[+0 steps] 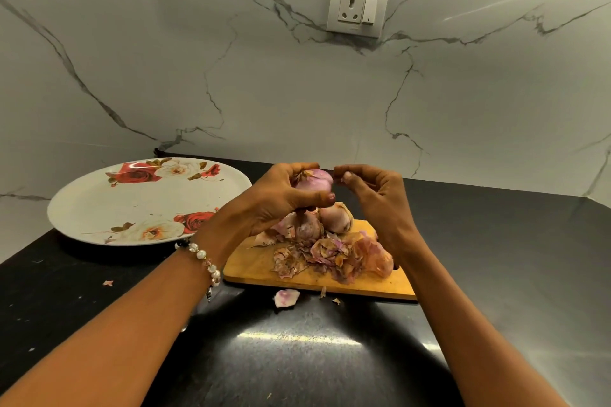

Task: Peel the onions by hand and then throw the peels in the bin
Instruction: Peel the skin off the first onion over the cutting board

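My left hand (281, 198) grips a pale purple onion (314, 180) above the wooden cutting board (258, 269). My right hand (373, 195) is beside it on the right, its thumb and forefinger pinching a bit of skin at the onion's right side. Two more onions (335, 216) lie on the board's far end, partly hidden under my left hand. A heap of dry peels (330, 256) covers the middle of the board. One loose peel (286, 297) lies on the counter just in front of the board.
A large white plate with red roses (99, 211) sits on the black counter (297, 357) to the left of the board. A marble wall with a socket (357, 8) stands behind. Small peel scraps (108, 282) dot the counter. No bin is in view.
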